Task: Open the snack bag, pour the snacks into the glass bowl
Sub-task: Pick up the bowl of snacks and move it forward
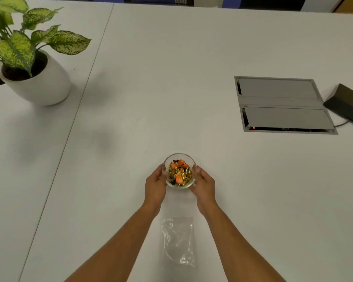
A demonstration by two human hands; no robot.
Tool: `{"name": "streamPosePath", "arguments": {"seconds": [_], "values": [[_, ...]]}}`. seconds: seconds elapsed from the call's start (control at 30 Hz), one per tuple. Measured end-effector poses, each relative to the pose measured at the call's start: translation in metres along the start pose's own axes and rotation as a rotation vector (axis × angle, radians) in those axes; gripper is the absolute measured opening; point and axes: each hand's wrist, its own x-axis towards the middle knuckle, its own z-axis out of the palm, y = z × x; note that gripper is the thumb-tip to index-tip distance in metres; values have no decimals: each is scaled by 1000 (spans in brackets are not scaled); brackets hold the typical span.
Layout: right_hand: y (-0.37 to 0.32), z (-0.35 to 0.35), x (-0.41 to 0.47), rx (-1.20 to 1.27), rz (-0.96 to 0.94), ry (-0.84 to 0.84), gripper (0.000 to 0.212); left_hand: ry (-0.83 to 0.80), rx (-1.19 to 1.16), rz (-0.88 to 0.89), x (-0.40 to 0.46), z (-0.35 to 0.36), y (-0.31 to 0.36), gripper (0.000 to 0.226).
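One glass bowl (179, 159) sat low-centre in the frame, on the white table (171, 78). I saw it filled with wrapped snacks (179, 173), gold and orange wrappers, too many and too jumbled to count. Two hands cupped it. The left hand (155, 185) curved around the bowl's left wall, fingers touching the glass. The right hand (203, 185) did the same on the right wall, fingertips at the rim. Both were half-closed around the bowl, gripping it between them. I couldn't tell whether the bowl rested on the table or was lifted slightly.

One clear plastic snack bag (178, 241) lay flat at bottom centre, between my two forearms, just below the bowl and apart from it. It looked empty and crumpled.

Further out: one potted plant (18, 43) with variegated green leaves in a white pot (43, 86), upper left. One grey cable hatch (281, 104) with two flaps set into the table, right of centre, a small red light at its lower edge. One dark device (348, 102) with a cable at the right edge.

The table showed a seam running diagonally down the left side. At the top edge, dark and blue shapes, too cropped to identify.
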Motion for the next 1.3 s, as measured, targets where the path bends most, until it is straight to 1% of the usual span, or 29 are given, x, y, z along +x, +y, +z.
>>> {"name": "streamPosePath", "arguments": {"seconds": [0.17,0.3,0.4,0.43,0.5,0.57,0.67,0.7,0.77,0.83,0.93,1.1,1.23,1.3], "values": [[-14,10,24,-61,-43,5,36,52,-34,10,19,5,13,33],[-49,27,58,-49,-91,1,30,2,-50,43,58,8,47,34],[-75,42,96,-64,-88,74,23,-50,-49,54,93,15,77,33],[-84,47,110,-60,-77,88,24,-55,-44,58,107,19,87,33],[-101,58,136,-51,-59,90,36,-67,-38,90,133,26,103,30],[-118,68,159,-38,-67,76,45,-76,-42,111,157,33,121,36],[-136,83,196,-33,-60,82,43,-64,-51,99,197,40,138,51],[-141,87,207,-20,-55,78,40,-59,-51,96,208,42,144,52],[-152,94,226,-16,-53,71,36,-54,-53,97,231,48,155,45],[-160,102,245,-36,-70,68,33,-42,-46,107,253,51,161,40],[-170,111,266,-76,-104,76,30,-36,-26,145,278,54,167,44],[-181,118,295,-88,-118,62,34,-39,12,183,304,62,176,43],[-183,118,304,-71,-121,45,35,-29,-5,193,308,63,179,47],[-183,118,306,-70,-125,43,33,-28,30,210,309,63,179,39]]}}
